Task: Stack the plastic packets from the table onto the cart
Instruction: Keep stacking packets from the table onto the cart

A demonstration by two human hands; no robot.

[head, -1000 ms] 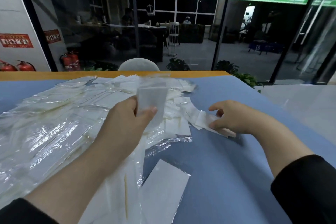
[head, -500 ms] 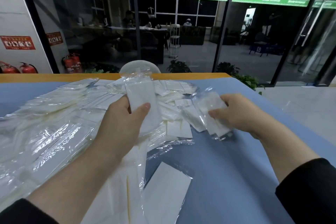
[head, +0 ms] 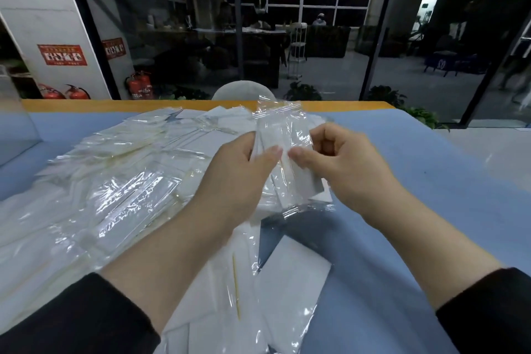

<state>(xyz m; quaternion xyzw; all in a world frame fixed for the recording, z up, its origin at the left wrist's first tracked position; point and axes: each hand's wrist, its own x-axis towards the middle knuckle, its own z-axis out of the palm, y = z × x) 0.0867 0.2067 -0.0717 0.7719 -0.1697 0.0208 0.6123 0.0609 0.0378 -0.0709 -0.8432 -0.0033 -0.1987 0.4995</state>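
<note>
Since half a second ago, both of my hands have come together above the heap: then my right hand [head: 342, 164] was off to the right of the heap lifting its own packet, and now that packet sits against the one my left hand [head: 244, 169] was holding. I grip the held packets [head: 284, 146] from both sides, left thumb and curled fingers on the left edge, right fingers pinching the right edge, so neither hand is free.

Below and to the left of my hands, the heap of packets [head: 120, 181] sprawls loosely over the blue desk [head: 431, 181], sheets overlapping at all angles. A further packet [head: 293, 273] lies flat on the desk nearer to me than the heap's middle. Each clear sleeve I can read holds a white folded sheet, and one near my left forearm also shows a thin toothpick [head: 236, 287]; what the farther ones hold I cannot tell. No cart is in view, so nothing I can see is stacked on it yet.

What worries me is the slick film. If I loosen one side while squaring the pair, I judge the packets could slide apart and drop back onto the heap. Dragging my wrists low could also sweep loose packets toward the desk's edge.
</note>
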